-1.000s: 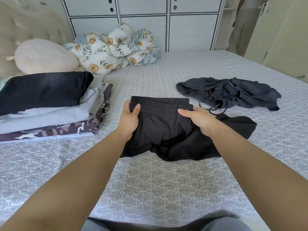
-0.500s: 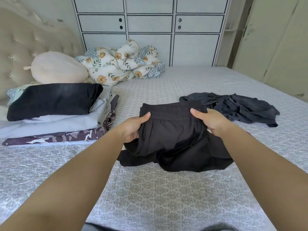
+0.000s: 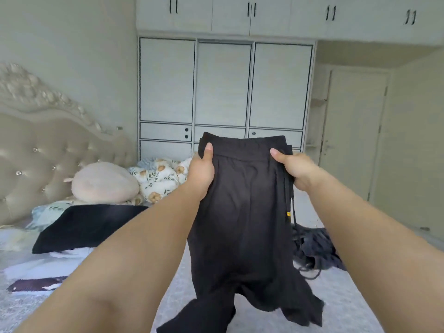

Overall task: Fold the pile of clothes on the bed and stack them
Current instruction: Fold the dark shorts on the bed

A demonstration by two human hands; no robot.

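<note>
A pair of black shorts (image 3: 242,227) hangs in the air in front of me, waistband up and legs trailing down toward the bed (image 3: 348,308). My left hand (image 3: 201,174) grips the left end of the waistband, thumb on the front. My right hand (image 3: 294,168) grips the right end the same way, and a drawstring dangles below it. A stack of folded clothes (image 3: 79,227) with a black garment on top lies at the left of the bed. A crumpled dark grey garment (image 3: 317,248) lies on the bed at the right, partly hidden by the shorts.
A round beige cushion (image 3: 103,182) and a bunched floral blanket (image 3: 158,179) sit near the tufted headboard (image 3: 45,155). A white wardrobe (image 3: 223,85) fills the far wall, with a door (image 3: 353,131) to its right.
Both hands have lifted the black shorts off the bed and raised them high, so they now hang full length. The camera has tilted up toward the wardrobe.
</note>
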